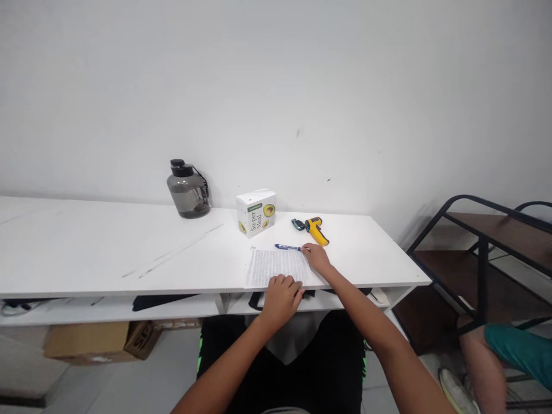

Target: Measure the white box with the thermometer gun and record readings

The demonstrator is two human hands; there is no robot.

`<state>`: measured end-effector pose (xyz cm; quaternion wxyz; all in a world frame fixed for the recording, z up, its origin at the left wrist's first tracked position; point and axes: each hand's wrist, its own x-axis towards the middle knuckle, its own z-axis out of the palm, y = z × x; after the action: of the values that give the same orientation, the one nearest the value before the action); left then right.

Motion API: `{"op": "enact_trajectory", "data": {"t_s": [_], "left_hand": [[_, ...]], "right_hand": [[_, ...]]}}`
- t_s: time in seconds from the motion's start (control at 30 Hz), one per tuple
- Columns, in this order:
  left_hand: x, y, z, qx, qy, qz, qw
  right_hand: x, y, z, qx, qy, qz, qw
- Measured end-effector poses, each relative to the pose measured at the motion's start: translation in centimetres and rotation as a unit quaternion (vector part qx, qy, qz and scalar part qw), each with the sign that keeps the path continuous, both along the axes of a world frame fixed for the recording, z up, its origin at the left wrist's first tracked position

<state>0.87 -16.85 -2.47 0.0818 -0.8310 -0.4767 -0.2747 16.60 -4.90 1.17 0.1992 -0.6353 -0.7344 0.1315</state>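
White-topped, grey-veined surface (190,270) carries text-covered white paper sheet (272,263), near edge under unclenched left hand (282,296); right hand (317,257) pinches slim blue plastic pen (287,247) beyond far edge. Light left pressure could let sheet skew.

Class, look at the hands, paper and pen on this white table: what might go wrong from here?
The paper reaches the front edge of the white table, with the left hand on its near side, so it might crease.
The yellow pistol-shaped device lies just beyond the right hand; a careless sweep could knock it.
The pen, at that hand, might roll if nudged.
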Motion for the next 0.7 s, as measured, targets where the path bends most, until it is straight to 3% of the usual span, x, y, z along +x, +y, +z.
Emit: {"op": "enact_trajectory", "data": {"t_s": [0.33,0.47,0.53,0.63,0.7], "left_hand": [[-0.6,1.9,1.6,-0.117,-0.057,-0.057,0.99],[-1.8,3.2,2.8,-0.212,-0.208,-0.114,0.948],[-3.2,4.6,3.8,-0.178,-0.328,-0.075,0.924],[-5.9,8.3,5.4,-0.027,-0.445,0.089,0.891],[-7.7,11.7,6.1,0.03,-0.46,0.183,0.868]], "right_hand": [[0.1,3.1,-0.2,0.024,-0.075,0.009,0.997],[0.4,4.4,-0.4,0.046,-0.066,0.005,0.997],[0.5,4.6,-0.5,0.062,-0.054,-0.006,0.997],[0.6,5.1,-0.1,0.098,-0.055,-0.051,0.992],[0.6,5.9,0.4,0.125,-0.085,-0.101,0.983]]}}
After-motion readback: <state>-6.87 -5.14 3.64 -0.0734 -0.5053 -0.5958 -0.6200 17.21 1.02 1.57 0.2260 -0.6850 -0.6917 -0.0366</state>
